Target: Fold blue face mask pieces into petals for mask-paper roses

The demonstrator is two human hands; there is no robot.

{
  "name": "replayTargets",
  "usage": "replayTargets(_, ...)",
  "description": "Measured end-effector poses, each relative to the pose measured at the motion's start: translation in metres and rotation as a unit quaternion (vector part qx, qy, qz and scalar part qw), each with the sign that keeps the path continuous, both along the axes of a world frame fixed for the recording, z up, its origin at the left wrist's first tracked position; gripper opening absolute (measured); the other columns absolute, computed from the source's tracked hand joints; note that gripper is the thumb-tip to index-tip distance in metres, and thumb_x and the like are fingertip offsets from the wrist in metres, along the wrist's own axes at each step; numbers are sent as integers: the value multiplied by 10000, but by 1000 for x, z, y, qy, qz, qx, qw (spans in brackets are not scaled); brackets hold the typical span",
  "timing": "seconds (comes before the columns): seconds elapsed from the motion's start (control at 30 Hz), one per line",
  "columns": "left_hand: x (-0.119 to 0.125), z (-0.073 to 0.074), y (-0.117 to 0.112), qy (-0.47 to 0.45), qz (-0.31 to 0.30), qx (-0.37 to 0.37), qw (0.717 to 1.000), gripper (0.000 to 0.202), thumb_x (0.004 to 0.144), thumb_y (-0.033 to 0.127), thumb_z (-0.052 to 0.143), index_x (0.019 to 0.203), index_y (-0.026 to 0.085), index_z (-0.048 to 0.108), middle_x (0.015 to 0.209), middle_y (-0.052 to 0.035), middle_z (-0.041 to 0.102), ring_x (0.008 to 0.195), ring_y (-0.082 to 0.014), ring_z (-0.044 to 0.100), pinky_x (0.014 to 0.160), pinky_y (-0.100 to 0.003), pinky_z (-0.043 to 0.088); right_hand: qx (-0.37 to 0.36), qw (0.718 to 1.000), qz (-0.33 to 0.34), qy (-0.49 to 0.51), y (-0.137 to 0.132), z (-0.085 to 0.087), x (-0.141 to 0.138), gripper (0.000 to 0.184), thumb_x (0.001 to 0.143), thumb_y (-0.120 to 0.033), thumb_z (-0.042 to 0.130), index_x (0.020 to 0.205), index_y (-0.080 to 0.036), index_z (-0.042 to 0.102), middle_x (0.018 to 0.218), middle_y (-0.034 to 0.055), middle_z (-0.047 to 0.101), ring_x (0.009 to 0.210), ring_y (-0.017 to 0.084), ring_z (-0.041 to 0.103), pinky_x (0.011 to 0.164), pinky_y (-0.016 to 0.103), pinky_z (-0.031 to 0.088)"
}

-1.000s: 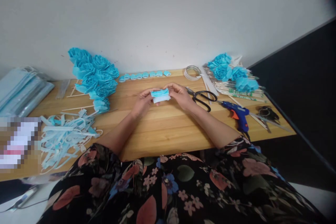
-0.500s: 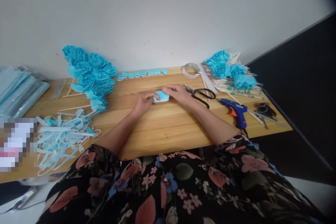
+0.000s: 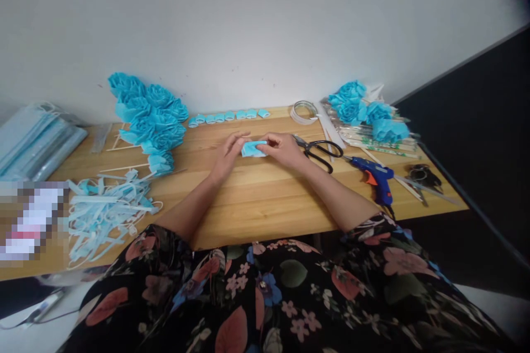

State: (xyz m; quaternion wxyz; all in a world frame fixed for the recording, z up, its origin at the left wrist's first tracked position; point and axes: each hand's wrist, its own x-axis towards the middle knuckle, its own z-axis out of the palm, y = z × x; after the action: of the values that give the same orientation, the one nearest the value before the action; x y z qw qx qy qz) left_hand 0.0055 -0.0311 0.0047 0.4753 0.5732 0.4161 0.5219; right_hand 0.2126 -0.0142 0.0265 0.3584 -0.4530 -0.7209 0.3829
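Light-blue, thin sheet material, white along part of its edge: the small folded rectangular piece (image 3: 254, 148) is located between the two hands, over the middle of the pale wooden table (image 3: 240, 207). Whether its underside touches the wood cannot be determined.

Right hand (image 3: 284, 149): clamped on the right end of the piece, thumb laid over the upper face, other fingers largely hidden behind. Left hand (image 3: 229, 155): at the left end, fingers partly raised, thumb side close against the edge; whether it grips or merely steadies cannot be told.

Handling assessment: the piece is judged very light, soft and limp, with little stiffness beyond that lent by its layers. Slipperiness appears low. Tearing seems unlikely under gentle pressure, but the folds may spring apart if released. Recommended hold: a flat pinch at each short end, thumb on the face and fingers behind, layers kept aligned.

Surroundings: a row of small light-blue folded pieces (image 3: 229, 116) lies along the wall behind the hands. Black-handled metal scissors (image 3: 305, 146) lie just beside the right hand; a blue plastic glue gun with an orange trigger (image 3: 384, 183) rests farther right.
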Motion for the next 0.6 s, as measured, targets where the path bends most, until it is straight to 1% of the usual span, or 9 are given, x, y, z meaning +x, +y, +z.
replayTargets(0.07,3,0,0,40,7,11,999,435,814,500,728,1104,176,710,1049,-86,763,915,-187,686,821,-292,531,13,1000,3,-6,-3,2,-2,285,822,-429,684,894,-168,774,686,-10,625,642,123,495,621,257,356)
replayTargets(0.13,5,-3,2,51,11,13,999,372,774,454,753,1015,172,720,972,-63,755,848,-165,665,776,-274,521,21,1000,6,-6,-3,3,-3,292,821,-436,687,892,-167,776,682,-12,622,634,117,480,614,254,349)
replayTargets(0.23,5,-8,5,49,17,3,999,291,781,421,729,922,167,714,845,-26,718,751,-132,627,704,-248,506,14,1000,7,5,-2,1,-3,308,823,-444,679,903,-162,775,684,-12,614,636,116,473,618,254,350)
replayTargets(0.37,3,-11,7,55,27,-19,998,275,758,406,732,877,161,691,767,-2,667,649,-119,592,604,-243,508,-14,999,29,22,1,0,-2,358,845,-469,648,961,-152,765,721,-3,630,656,121,485,629,255,361)
replayTargets(0.5,1,-6,5,106,42,0,994,161,785,325,693,831,174,661,701,17,641,566,-107,569,557,-230,457,-17,999,49,2,0,3,-1,353,838,-475,672,934,-144,754,698,-15,600,637,112,452,621,256,333)
replayTargets(0.6,2,-1,3,152,51,22,987,102,805,282,677,806,183,655,607,42,589,527,-105,536,561,-233,413,5,998,54,-20,0,3,0,326,863,-457,644,895,-148,743,672,-22,585,623,111,441,622,261,318)
